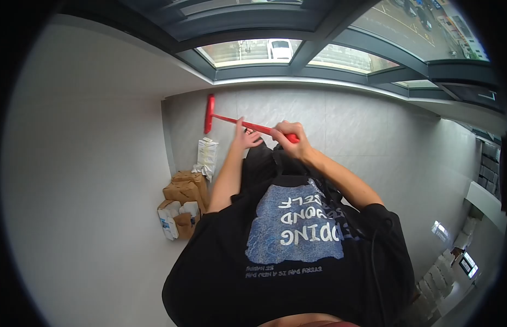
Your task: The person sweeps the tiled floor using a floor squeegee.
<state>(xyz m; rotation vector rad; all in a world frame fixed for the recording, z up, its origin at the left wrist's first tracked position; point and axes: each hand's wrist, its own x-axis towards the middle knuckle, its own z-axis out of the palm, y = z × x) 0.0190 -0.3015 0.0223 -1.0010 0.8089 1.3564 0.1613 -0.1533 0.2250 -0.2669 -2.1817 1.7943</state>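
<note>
My right hand (291, 137) is wrapped round the top end of the handle of a red long-handled floor tool (256, 127). Its narrow head is set crosswise like a T and lies on the grey floor (281, 106) at the left; whether it carries bristles or a blade is too small to tell. My left hand (247, 136) is beside the handle, fingers stretched and apart, not closed round it. Below the tool's head lies a white crumpled packet (207, 153).
Brown paper bags (185, 188) and an opened carton (177, 219) stand against the left wall (90, 163). Framed windows (248, 52) run along the far side above a low sill. Stacked white items (436, 280) lie at lower right.
</note>
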